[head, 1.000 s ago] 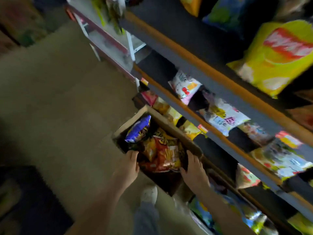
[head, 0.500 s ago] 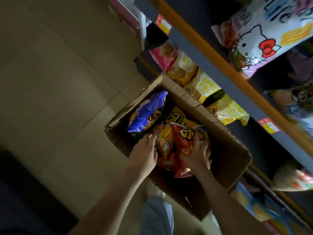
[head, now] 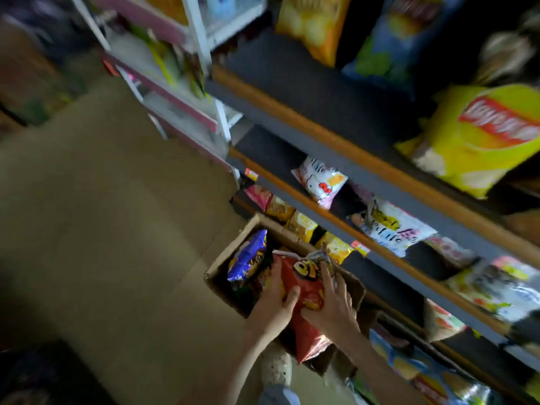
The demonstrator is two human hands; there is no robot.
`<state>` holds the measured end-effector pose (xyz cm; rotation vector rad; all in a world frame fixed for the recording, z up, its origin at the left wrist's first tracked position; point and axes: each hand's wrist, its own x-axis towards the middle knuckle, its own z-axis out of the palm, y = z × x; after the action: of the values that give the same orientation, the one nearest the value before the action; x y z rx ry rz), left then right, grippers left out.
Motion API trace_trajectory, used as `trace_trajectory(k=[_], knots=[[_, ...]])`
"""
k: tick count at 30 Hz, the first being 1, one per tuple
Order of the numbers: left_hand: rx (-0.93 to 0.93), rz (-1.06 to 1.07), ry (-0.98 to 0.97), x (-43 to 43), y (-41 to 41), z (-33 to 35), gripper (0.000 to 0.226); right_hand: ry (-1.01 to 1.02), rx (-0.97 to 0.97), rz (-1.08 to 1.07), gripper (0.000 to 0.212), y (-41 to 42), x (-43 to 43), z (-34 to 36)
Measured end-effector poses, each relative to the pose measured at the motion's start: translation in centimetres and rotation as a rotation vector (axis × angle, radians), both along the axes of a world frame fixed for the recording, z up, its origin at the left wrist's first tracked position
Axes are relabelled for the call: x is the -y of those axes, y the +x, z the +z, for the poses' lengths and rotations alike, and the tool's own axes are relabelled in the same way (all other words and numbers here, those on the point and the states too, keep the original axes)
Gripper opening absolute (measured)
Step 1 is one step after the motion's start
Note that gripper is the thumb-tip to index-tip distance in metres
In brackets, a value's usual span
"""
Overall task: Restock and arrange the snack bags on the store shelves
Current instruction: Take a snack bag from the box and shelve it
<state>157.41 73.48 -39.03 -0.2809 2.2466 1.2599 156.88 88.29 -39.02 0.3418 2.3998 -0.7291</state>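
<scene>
In the head view, both hands gripped a red snack bag just above an open cardboard box that stood on the floor at the foot of the shelves. The left hand clasped the bag's left edge, its thumb laid across the front and its fingers hidden behind. The right hand clasped the right side, its fingers spread and bent over the front face.

The bag's long axis ran away from the person. Its crimped top end and yellow logo pointed toward the far wall of the box and the shelves, and its bottom end pointed back toward the person's shoe. The printed face was turned up to the camera.

A blue-purple bag lay in the box just left of the red one. On the shelves sat a white cartoon-printed bag and, higher up, a large yellow bag. The picture was motion-blurred, so small print was unreadable.
</scene>
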Motion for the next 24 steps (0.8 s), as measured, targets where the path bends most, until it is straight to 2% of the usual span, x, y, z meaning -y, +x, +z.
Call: trace_trajectory(k=[4, 8, 11, 14, 16, 18, 20, 22, 24], knots=[[-0.069, 0.044, 0.184, -1.5, 2.2, 9.7, 0.074, -0.048, -0.132, -0.007, 0.109, 2.5, -1.2, 10.4], [-0.216, 0.1, 0.304, -2.8, 3.4, 18.2, 0.085, -0.082, -0.295, 0.035, 0.108, 4.3, -2.7, 20.2], [-0.361, 0.09, 0.349, -3.9, 4.0, 24.1, 0.096, -0.25, -0.46, 0.029, 0.105, 5.4, -3.7, 25.4], [-0.501, 0.116, 0.36, -3.8, 3.8, 28.8, 0.104, -0.462, -0.64, -0.086, 0.119, 5.5, -4.7, 29.1], [-0.52, 0.103, 0.365, -3.6, 3.5, 31.5, 0.108, -0.677, -0.623, -0.256, 0.123, 5.6, -5.9, 32.0], [-0.515, 0.033, 0.388, -3.3, 3.5, 34.0, 0.108, -0.884, -0.512, -0.349, 0.099, 5.5, -7.7, 34.3], [-0.497, -0.068, 0.397, -3.2, 3.1, 35.9, 0.106, -0.959, -0.414, -0.339, 0.08, 5.5, -9.6, 35.9], [-0.488, -0.173, 0.396, -3.7, 2.7, 37.5, 0.102, -1.011, -0.401, -0.33, 0.103, 5.6, -11.4, 36.8], [-0.484, -0.26, 0.392, -5.0, 2.2, 39.0, 0.098, -1.102, -0.434, -0.34, 0.098, 6.0, -12.8, 37.8]])
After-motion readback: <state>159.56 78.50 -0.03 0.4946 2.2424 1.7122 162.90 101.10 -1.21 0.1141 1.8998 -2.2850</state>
